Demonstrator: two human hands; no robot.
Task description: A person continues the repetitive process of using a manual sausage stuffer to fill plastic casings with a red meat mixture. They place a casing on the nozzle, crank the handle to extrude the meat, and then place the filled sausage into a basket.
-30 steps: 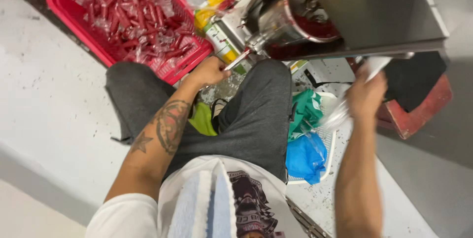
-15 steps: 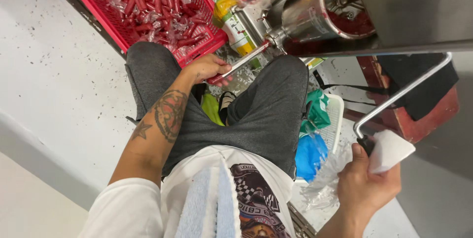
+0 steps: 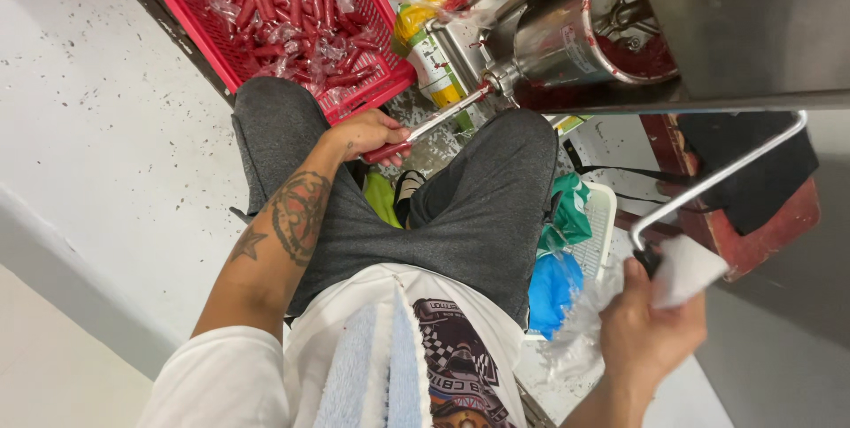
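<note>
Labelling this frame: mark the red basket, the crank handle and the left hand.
red basket (image 3: 376, 83), head view, on its near rim.
crank handle (image 3: 708, 185), head view, on the bare metal rod above the right hand.
left hand (image 3: 367, 133), head view, on the back of the hand.

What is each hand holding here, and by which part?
The left hand grips the red casing at the tip of the metal stuffer tube. The right hand grips the crank handle by its white-wrapped end.
</note>
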